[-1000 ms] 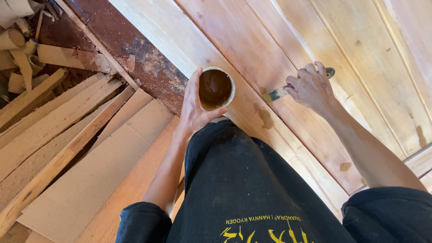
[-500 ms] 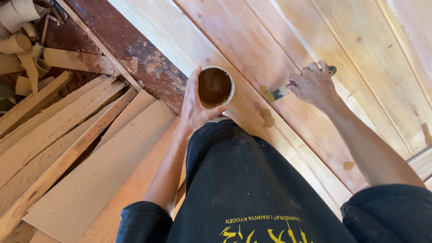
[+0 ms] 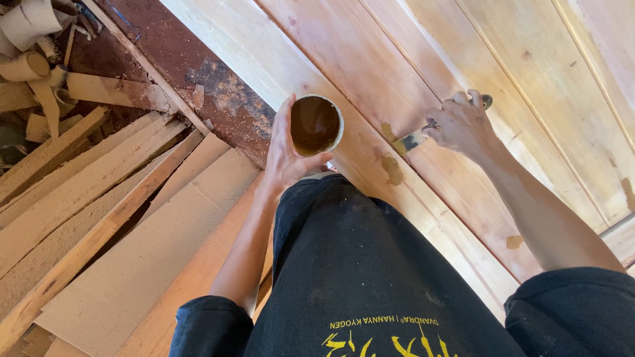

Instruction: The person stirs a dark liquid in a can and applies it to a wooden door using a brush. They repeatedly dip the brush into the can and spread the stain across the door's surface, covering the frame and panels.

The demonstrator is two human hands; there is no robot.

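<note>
My left hand (image 3: pixel 286 158) grips a round can (image 3: pixel 316 125) holding brown paste, pressed against the edge of a large pale wooden panel (image 3: pixel 423 53). My right hand (image 3: pixel 463 125) is closed on a putty knife (image 3: pixel 415 138) whose blade lies flat on the panel, its tip smeared with tan filler. A spot of tan filler (image 3: pixel 391 168) sits on the wood just below the blade. My black-clad knee (image 3: pixel 357 264) fills the lower middle of the view.
Rough boards and offcuts (image 3: pixel 99 198) lie stacked on the floor at left, over reddish sawdust (image 3: pixel 198 66). Curled scraps (image 3: pixel 33 39) pile up in the top-left corner. More filler patches (image 3: pixel 514 242) dot the panel at right.
The putty knife blade has shifted slightly down and right along the panel. The can stays in my left hand, almost unmoved.
</note>
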